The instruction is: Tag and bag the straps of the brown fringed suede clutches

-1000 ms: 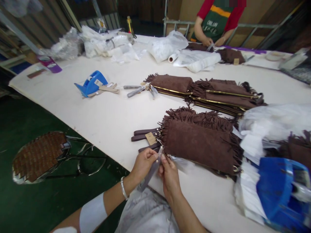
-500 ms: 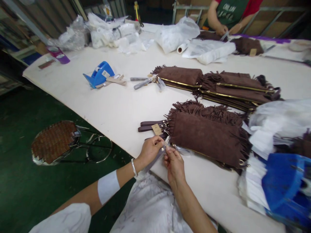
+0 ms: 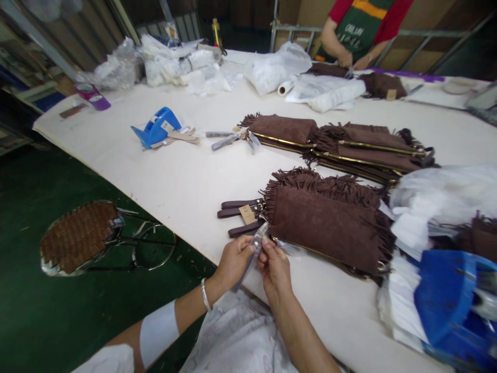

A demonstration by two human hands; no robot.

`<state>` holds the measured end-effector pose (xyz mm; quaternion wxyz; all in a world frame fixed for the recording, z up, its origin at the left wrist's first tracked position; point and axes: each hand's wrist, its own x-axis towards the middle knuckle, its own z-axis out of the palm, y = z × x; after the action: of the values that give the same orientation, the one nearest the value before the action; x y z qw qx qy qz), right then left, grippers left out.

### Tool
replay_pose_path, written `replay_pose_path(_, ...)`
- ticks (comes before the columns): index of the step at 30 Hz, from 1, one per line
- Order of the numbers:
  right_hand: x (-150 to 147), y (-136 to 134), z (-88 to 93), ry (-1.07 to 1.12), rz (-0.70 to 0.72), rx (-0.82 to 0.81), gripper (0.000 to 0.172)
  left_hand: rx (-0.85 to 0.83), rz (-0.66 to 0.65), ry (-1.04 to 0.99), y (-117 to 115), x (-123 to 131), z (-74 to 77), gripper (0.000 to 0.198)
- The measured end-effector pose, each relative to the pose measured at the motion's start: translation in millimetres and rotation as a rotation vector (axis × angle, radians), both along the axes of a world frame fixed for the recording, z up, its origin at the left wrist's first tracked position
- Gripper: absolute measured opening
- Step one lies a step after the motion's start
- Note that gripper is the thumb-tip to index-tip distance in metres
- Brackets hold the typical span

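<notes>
Left hand (image 3: 235,259) and right hand (image 3: 275,267), fingertips pinched, grip a plastic-sleeved wrist strap (image 3: 251,259) beside a fringed suede-look bag (image 3: 326,225) at the table (image 3: 174,191) edge, presumably steadying it between them.

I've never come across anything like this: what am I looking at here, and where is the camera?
There's no machine here, just a person's two bare hands. The camera sits on that person's head, looking forward and down, which is why the arms reach in from the bottom. The left hand and right hand pinch a plastic-wrapped strap by the near edge of a pale table. Just beyond them lies a brown fringed bag, with more brown bags behind it. Two blue holders and crumpled plastic also sit on the table. Across it, a co-worker handles something too small to make out.
</notes>
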<state>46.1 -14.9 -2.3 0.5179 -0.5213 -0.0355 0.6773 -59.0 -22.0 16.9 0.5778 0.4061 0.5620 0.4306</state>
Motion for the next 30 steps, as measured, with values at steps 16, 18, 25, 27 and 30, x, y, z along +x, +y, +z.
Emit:
replay_pose_path(16, 2, -5, -11.6, -0.181, -0.005, 0.096, 0.039, 0.087, -0.065, 0.152, 21, 7, 0.0, 0.025)
replay_pose_path(18, 1, -5, -12.8, -0.171, -0.023, 0.092, 0.040, 0.075, -0.048, 0.152, 23, 7, 0.8, 0.024)
replay_pose_path(25, -1, -13, -14.4, -0.367, 0.031, 0.134, 0.041, -0.123, 0.104, -0.019, 25, 10, -3.1, 0.014)
replay_pose_path(27, 1, -16, -11.6, -0.470, 0.096, 0.202, 0.038, -0.133, 0.129, -0.068, 26, 13, -2.3, 0.014)
replay_pose_path(30, 4, -20, -3.5, -0.657, 0.154, 0.349, 0.032, -0.158, 0.182, -0.080, 27, 16, -0.4, 0.012)
